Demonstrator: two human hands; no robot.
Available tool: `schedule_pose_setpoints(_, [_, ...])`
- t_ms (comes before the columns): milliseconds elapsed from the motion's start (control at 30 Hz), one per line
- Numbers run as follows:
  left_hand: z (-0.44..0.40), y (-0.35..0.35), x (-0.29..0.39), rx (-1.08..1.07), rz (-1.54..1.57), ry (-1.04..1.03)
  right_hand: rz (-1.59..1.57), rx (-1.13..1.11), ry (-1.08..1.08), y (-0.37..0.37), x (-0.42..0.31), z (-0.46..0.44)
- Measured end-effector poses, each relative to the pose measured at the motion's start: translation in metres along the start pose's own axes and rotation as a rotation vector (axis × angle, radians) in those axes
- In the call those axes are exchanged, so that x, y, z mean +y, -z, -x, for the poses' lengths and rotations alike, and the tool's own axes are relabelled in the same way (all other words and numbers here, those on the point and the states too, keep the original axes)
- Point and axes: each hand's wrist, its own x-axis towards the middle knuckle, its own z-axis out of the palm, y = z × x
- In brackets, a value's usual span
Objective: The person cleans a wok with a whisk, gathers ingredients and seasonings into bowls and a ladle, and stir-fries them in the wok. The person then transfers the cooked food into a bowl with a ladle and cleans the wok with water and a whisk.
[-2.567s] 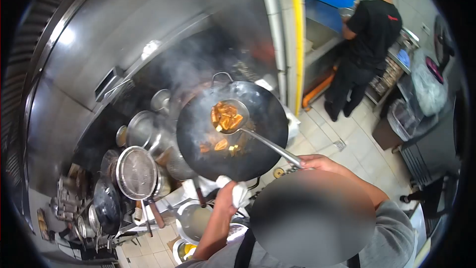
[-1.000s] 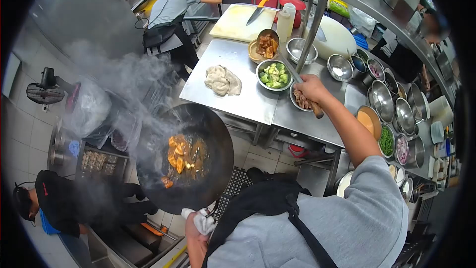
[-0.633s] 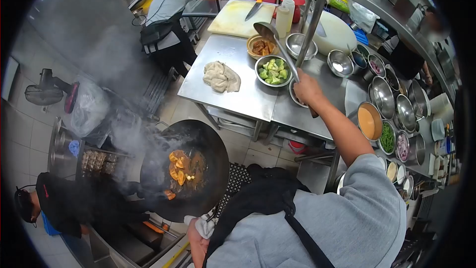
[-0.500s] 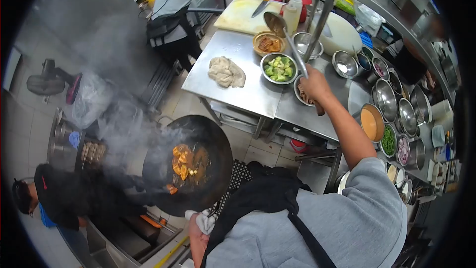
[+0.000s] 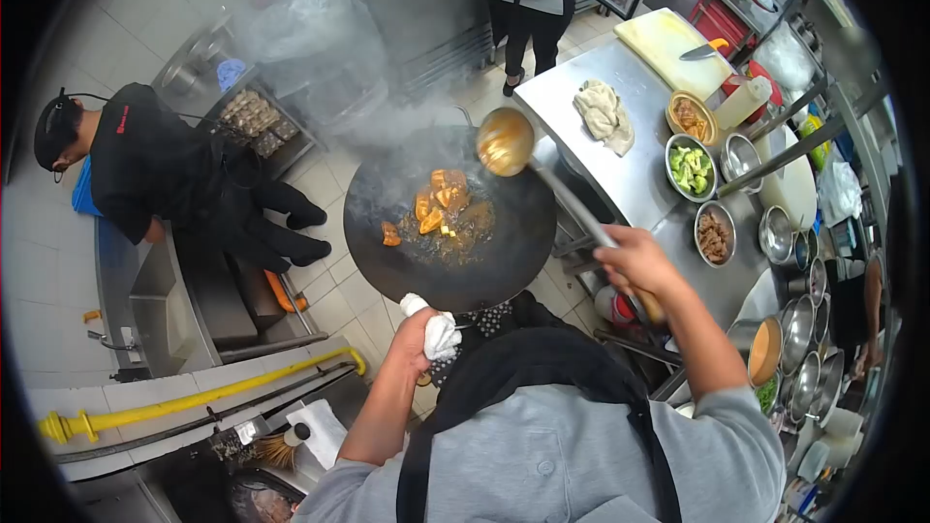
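Observation:
My right hand (image 5: 635, 263) is wrapped round the wooden-ended handle of a metal ladle (image 5: 506, 141). The ladle's bowl is over the upper right rim of a dark wok (image 5: 387, 276). Brown sauced pieces (image 5: 446, 189) and small pale cubes lie in the steaming wok. With a white cloth (image 5: 443, 337) in its grip, my left hand (image 5: 414, 339) is closed at the wok's near edge; the wok's handle there is hidden. On the steel table, a tan bowl (image 5: 691, 118) holds similar brown pieces, beside a bowl of green vegetables (image 5: 690, 169).
A person in black (image 5: 160, 150) stands at the left by a sink (image 5: 160, 315). Another person (image 5: 533, 0) is at the top. The steel table (image 5: 572, 87) carries a cutting board (image 5: 668, 44), a knife (image 5: 699, 52) and several bowls. A yellow pipe (image 5: 208, 399) runs lower left.
My right hand has brought the ladle from above the table's bowls back to the wok. My left hand still grips the cloth at the wok's edge. The view has turned left.

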Motion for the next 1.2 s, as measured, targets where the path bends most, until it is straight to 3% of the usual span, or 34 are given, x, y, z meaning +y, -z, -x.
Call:
schedule_pose_setpoints(100, [0.011, -0.012, 0.007, 0.132, -0.044, -0.027, 0.466, -0.083, 0.212, -0.018, 0.019, -0.076])
schedule_pose_setpoints(167, [0.012, -0.007, 0.009, 0.152, -0.071, -0.043, 0.721, 0.050, 0.716, -0.021, 0.057, -0.126])
schedule_pose_setpoints(300, [0.013, -0.013, 0.015, 0.235, -0.124, -0.039, 0.774, 0.001, 0.953, -0.044, 0.078, -0.151])
schedule_pose_setpoints(367, [0.000, -0.004, 0.019, 0.134, -0.051, 0.038, 0.460, -0.339, 0.041, -0.065, 0.032, -0.103])
schedule_pose_setpoints(433, [-0.014, -0.001, 0.020, 0.104, -0.049, 0.083, 0.400, -0.424, -0.009, -0.079, 0.047, -0.107])
schedule_pose_setpoints(500, [-0.033, 0.004, 0.013, 0.154, -0.035, 0.052, 0.015, -0.480, -0.262, -0.096, 0.062, -0.104])
schedule_pose_setpoints(533, [-0.046, 0.019, 0.010, 0.079, -0.019, 0.116, -0.124, -0.532, -0.311, -0.103, 0.071, -0.103])
schedule_pose_setpoints(633, [-0.062, 0.019, -0.005, 0.249, 0.005, 0.043, -0.312, -0.653, -0.364, -0.109, 0.074, -0.092])
schedule_pose_setpoints(767, [-0.044, 0.020, -0.003, 0.165, 0.020, 0.079, -0.408, -0.833, -0.457, -0.084, 0.076, -0.091])
schedule_pose_setpoints(867, [-0.034, 0.017, -0.004, 0.237, 0.047, 0.038, -0.422, -0.832, -0.455, -0.086, 0.079, -0.085])
schedule_pose_setpoints(1033, [-0.018, 0.021, 0.001, 0.072, 0.086, 0.024, -0.393, -0.714, -0.442, -0.058, 0.054, -0.051])
schedule_pose_setpoints(1100, [-0.003, 0.001, 0.002, 0.177, 0.031, 0.020, -0.364, -0.612, -0.361, -0.039, 0.045, -0.026])
schedule_pose_setpoints(1200, [0.001, -0.003, 0.004, 0.102, 0.014, 0.006, -0.474, -0.506, -0.311, 0.000, 0.041, 0.004])
